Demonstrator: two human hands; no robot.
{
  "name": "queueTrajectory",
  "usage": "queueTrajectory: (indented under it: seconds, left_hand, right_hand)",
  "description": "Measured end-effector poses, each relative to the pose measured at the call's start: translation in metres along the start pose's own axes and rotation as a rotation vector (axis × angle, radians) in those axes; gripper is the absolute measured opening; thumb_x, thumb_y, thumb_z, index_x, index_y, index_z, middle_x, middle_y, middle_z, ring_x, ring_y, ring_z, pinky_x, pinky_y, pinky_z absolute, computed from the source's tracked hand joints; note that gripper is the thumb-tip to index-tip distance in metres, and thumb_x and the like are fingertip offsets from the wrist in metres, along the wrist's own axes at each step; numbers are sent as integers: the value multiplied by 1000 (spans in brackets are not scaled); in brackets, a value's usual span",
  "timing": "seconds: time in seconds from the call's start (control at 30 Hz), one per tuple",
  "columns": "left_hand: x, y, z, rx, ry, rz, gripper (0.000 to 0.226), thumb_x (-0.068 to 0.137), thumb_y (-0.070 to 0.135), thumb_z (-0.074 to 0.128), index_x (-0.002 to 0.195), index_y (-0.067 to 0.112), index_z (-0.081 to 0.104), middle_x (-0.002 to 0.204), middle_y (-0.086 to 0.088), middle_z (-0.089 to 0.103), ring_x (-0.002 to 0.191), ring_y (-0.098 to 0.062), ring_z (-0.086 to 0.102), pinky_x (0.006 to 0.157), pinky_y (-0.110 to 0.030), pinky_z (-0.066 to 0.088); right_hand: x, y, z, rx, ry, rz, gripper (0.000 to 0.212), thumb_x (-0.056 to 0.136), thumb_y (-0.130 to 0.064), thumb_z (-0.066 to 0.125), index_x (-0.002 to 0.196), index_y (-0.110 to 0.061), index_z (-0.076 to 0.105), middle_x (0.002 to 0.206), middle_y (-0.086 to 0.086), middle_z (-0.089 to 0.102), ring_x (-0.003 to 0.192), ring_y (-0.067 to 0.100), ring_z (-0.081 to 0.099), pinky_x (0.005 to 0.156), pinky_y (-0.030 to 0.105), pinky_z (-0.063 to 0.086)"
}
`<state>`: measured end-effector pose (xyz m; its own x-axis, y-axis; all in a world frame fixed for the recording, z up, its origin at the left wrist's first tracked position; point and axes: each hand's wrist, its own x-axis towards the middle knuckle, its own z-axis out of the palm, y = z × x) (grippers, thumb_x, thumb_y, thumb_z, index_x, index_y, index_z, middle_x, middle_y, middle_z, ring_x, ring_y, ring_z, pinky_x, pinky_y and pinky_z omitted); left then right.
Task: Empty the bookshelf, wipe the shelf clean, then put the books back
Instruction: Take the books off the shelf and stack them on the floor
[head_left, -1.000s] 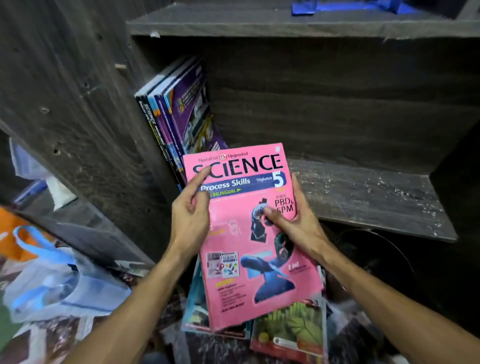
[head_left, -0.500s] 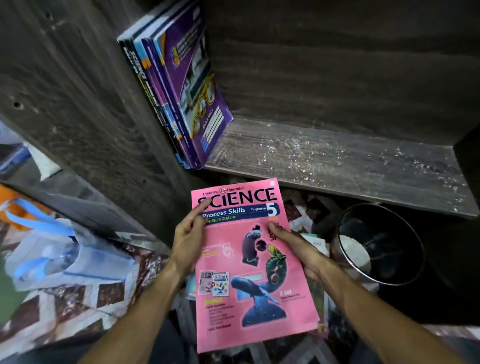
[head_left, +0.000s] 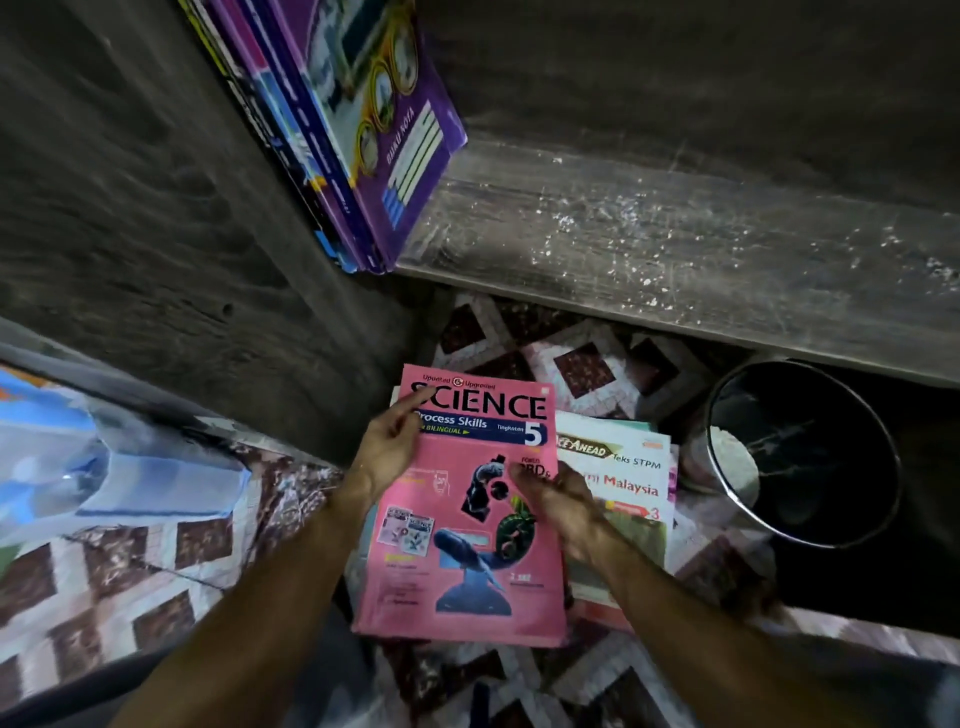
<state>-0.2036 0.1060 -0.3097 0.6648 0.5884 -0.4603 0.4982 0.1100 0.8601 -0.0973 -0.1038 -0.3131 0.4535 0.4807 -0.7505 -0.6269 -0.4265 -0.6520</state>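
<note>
My left hand (head_left: 387, 457) holds the pink Science book (head_left: 467, 551) at its left edge, index finger extended; on the right hand (head_left: 563, 512), blur prevents me telling the finger state.

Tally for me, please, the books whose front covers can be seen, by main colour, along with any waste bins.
Pink book: 1
Purple book: 1
Cream-and-green book: 1
Waste bin: 1
Total: 4
</note>
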Motion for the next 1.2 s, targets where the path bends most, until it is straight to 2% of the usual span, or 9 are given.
queueTrajectory:
  seconds: [0.1, 0.2, 0.27, 0.33, 0.47, 0.63, 0.77, 1.03, 1.2]
  left_hand:
    - [17, -17, -6, 181, -24, 28, 44, 103, 12, 41, 134, 41, 55, 140, 5, 55, 114, -11, 61, 102, -26, 48]
    - [29, -31, -6, 426, -19, 77, 54, 100, 13, 44, 139, 50, 46, 118, 5, 65, 78, -2, 62, 79, -17, 51]
    - [36, -43, -8, 468, -26, 83, 61, 98, 11, 43, 138, 57, 42, 101, -4, 66, 61, -1, 57, 72, -21, 54]
    - [45, -57, -12, 508, -17, 36, 63, 97, 14, 41, 136, 64, 38, 103, -9, 64, 73, -16, 65, 88, -35, 57]
    - [39, -47, -4, 498, 51, -59, 57, 101, 17, 41, 141, 59, 36, 119, -9, 46, 89, -21, 59, 107, -38, 45]
    - [33, -45, 4, 579, 32, -103, 67, 93, 40, 63, 144, 60, 24, 122, -5, 29, 106, -27, 55, 111, -45, 39]
    - [33, -45, 8, 741, 13, -101, 69, 95, 47, 57, 149, 55, 16, 123, -14, 33, 113, -37, 44, 109, -48, 37]
    - [23, -33, 18, 1009, 10, -65, 60, 100, 44, 45, 153, 45, 17, 153, -18, 13, 130, -39, 29, 107, -52, 37]
    - [3, 4, 15, 884, 113, 129, 41, 100, 32, 47, 140, 25, 49, 139, -11, 44, 120, -36, 51, 99, -46, 47]
  right_hand:
    - [15, 14, 7, -37, 83, 19, 20, 90, -20, 73, 99, -6, 62, 101, 16, 73, 92, 26, 71, 85, 41, 59]
    - [30, 20, 9, -235, 118, -26, 16, 97, -14, 65, 105, -1, 61, 102, 7, 71, 83, 11, 65, 66, 17, 54]
    - [37, 21, 13, -339, 130, -29, 18, 97, -17, 64, 106, -5, 55, 100, 0, 68, 92, 16, 65, 73, 22, 54]
    - [48, 27, 17, -382, 141, -13, 34, 96, -26, 65, 120, -5, 54, 109, 7, 70, 100, 26, 68, 81, 39, 60]
    - [54, 27, 24, -598, 218, -34, 47, 98, -37, 60, 128, -3, 46, 123, 15, 61, 108, 31, 64, 82, 33, 56]
    - [55, 28, 30, -808, 208, 47, 67, 101, -47, 48, 146, -1, 30, 151, 29, 31, 132, 44, 44, 106, 49, 45]
    - [48, 30, 31, -821, 257, -96, 70, 99, -37, 56, 151, -9, 18, 136, 26, 41, 115, 45, 56, 94, 54, 53]
    - [44, 20, 23, -904, 162, -136, 71, 100, -26, 57, 152, -11, 12, 125, 21, 45, 101, 38, 62, 86, 47, 59]
    - [37, -10, 16, -1103, 82, -157, 54, 103, -28, 49, 144, -2, 27, 136, 23, 49, 100, 31, 61, 66, 14, 45]
